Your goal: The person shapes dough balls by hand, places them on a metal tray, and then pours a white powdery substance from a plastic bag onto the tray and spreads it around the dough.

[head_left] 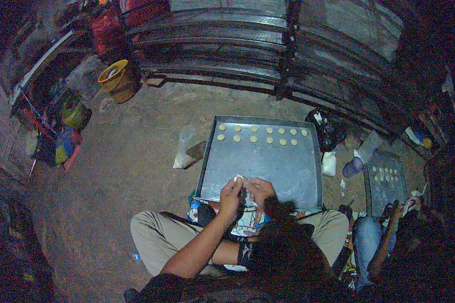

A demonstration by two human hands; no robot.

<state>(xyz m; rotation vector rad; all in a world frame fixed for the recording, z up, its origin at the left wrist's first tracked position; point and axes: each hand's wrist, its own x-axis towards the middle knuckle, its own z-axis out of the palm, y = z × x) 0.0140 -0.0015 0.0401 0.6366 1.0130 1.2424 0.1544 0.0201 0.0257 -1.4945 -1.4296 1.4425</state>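
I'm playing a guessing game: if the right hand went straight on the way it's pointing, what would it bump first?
Probably the left hand or the pale bit it holds: they look just ahead of the right hand, though depth is unclear.

the view is dim and speckled with coloured grain, a pale sheen lies on the tray (260, 164), corners sink into black, and metal slats (212, 56) bow near the top.

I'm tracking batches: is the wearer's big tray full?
Partly filled: the tray has two rows of pale discs near its far edge; its middle is bare.
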